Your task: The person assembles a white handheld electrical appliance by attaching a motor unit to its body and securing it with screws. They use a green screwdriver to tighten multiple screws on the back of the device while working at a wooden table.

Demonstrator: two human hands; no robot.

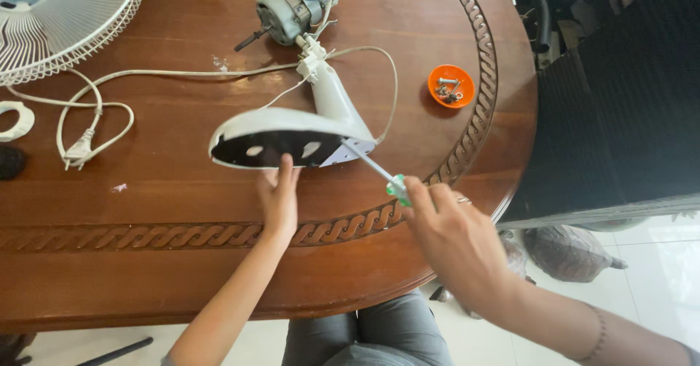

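**Fan base tipped on its side, screwdriver working at its underside**

The left hand (278,198) is pressing flat, fingers nearly together, against the rim of the white fan base (292,136), which is lying tilted on the wooden table (182,213) with its dark underside facing the person. The right hand (452,238) is gripping the green handle of a screwdriver (375,168), closed around it, while the shaft is slanting up and to the left, with its tip at the right edge of the base's underside.

The base looks like a hollow, rigid plastic shell, probably fairly light and smooth, so it is likely to slide or rock under the screwdriver's push; the broad rim, where the left hand is bracing, seems the surest place to hold it. Its neck is running away from the person towards the grey fan motor (288,5), so the long axis is pointing up the table, slightly leftward.

A white power cord (95,114) is trailing off left towards the wire fan guard (69,16). An orange dish of screws (450,85) is sitting well apart, to the right.
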